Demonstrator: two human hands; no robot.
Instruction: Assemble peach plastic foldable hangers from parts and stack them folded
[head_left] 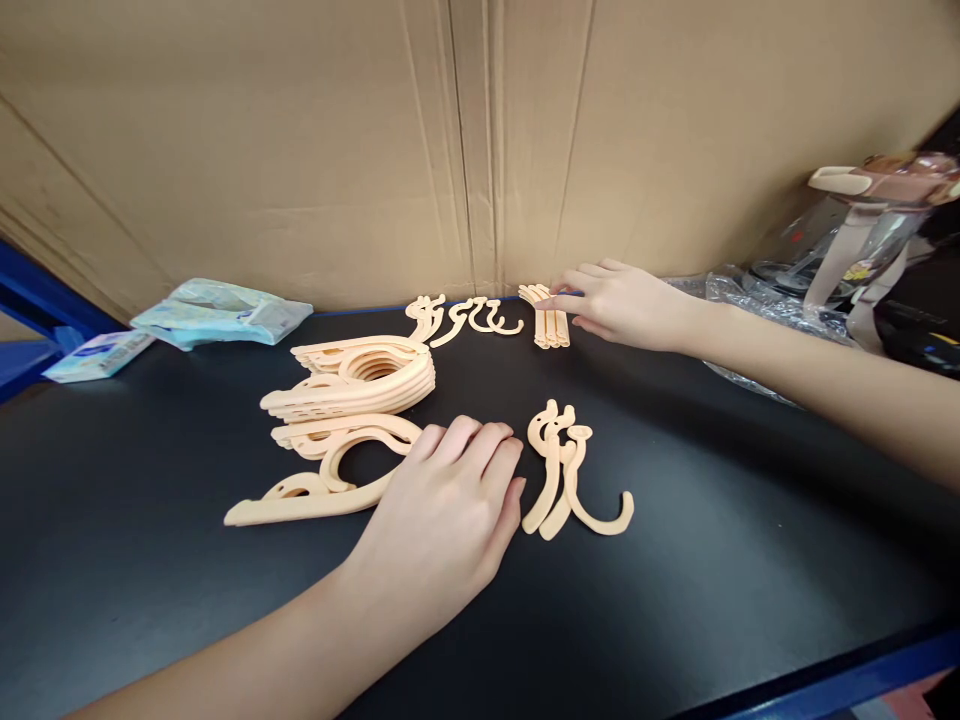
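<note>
Left hand (454, 495) lies over the right end of the front set of pale-beige curved plastic hanger-arm pieces (300, 508), fingers curled downward; can't tell whether they grip (undersides hidden). Right hand (626, 300) reaches to the back, fingers bent at the small bundle of narrow pale-beige plastic pieces (551, 328); contact looks likely, grip unclear. A taller stack of matching curved beige pieces (352, 400) sits just behind the front set. Three beige plastic hook pieces (552, 470) lie overlapping, right of the left hand; more beige hooks (426, 318) lie near the brown cardboard wall (262, 150). All on the matte black surface (712, 520). Far left: blue-and-white soft pack (217, 312), smaller white-and-blue packet (101, 355). Far right: crinkled clear plastic wrap (739, 290), transparent brown-lidded bottle (874, 245).
</note>
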